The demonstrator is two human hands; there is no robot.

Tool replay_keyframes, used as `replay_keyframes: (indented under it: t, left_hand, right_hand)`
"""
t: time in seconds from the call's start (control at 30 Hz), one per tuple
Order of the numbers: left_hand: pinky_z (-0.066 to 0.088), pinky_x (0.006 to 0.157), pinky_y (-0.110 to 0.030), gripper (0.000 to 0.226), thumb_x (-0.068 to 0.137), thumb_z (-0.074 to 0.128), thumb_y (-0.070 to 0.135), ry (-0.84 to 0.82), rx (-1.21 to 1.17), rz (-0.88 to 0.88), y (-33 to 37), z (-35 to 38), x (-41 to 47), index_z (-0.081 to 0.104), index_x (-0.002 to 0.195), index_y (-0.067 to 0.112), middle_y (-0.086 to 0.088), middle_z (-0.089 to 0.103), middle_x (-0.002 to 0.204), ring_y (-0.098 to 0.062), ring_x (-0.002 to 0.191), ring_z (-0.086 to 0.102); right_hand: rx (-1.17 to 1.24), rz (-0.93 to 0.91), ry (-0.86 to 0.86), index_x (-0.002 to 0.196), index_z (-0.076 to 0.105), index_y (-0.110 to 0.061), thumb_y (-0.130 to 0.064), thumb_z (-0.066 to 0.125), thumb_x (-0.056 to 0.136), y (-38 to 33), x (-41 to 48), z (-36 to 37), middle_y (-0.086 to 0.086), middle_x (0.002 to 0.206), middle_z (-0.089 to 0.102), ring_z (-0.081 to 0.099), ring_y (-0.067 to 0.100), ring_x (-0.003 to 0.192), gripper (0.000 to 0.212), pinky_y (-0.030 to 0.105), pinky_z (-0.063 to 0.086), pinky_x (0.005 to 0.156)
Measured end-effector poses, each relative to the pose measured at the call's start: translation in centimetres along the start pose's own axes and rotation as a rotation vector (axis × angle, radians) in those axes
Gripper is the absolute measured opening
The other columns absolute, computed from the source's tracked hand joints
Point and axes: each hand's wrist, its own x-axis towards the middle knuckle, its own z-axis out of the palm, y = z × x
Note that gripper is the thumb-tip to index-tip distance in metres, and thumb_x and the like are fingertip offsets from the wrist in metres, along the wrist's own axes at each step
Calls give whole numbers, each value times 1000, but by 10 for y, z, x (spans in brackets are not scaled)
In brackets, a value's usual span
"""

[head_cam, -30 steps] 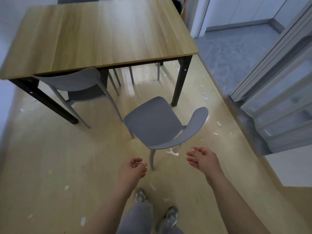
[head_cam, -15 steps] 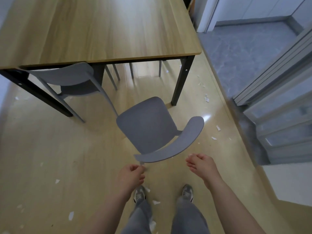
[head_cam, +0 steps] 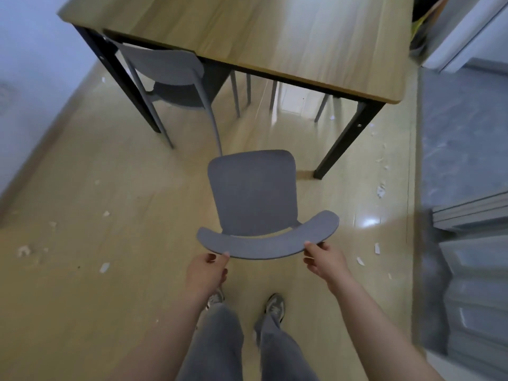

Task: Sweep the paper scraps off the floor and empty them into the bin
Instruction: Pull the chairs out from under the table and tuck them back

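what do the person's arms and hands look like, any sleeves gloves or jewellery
Both forearms are bare up to the frame edge: no sleeves show. The left hand and right hand wear no gloves, and no watch, ring or bracelet is visible. Below are grey trousers and grey trainers.

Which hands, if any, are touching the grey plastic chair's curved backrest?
Touching, both. The head view shows the left hand pinching the backrest edge and the right hand gripping it nearer the right end.
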Motion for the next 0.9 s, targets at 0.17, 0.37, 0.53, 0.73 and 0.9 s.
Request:
replay_keyframes:
  t: [0.17,0.37,0.53,0.73,0.9]
  left_hand:
    - [56,79,-42,10,92,61,13,16,-166,-33,3,19,4,61,91,2,-9,64,81,-25,75,64]
    - [55,77,-36,10,91,58,-3,41,-269,-40,12,24,11,60,101,-3,-10,65,93,-26,84,66]
    - [61,74,-34,12,89,58,-6,32,-226,9,15,16,22,63,99,-4,-12,69,96,-25,86,69]
    - [59,62,-25,16,88,58,-5,48,-242,8,35,1,46,64,79,6,-5,70,84,-18,71,71]
    - [57,60,-20,12,90,56,-3,4,-206,18,52,-10,69,64,92,5,-3,71,89,-13,69,73]
  right_hand:
    - [89,33,-42,112,53,-3,-11,58,96,-4,13,0,15,113,62,64,29,94,19,38,55,81]
    - [262,53,-44,110,50,-6,2,50,97,-14,14,7,10,103,60,59,30,100,15,41,51,87]
    - [257,-9,-25,91,59,-13,0,54,96,-11,13,13,9,100,66,65,21,90,14,33,55,79]
    - [328,20,-7,96,60,-6,0,56,95,-21,20,36,12,103,66,66,23,93,7,38,53,89]
    - [357,32,24,103,59,0,-1,57,95,-33,27,51,14,107,66,66,21,92,8,35,54,84]
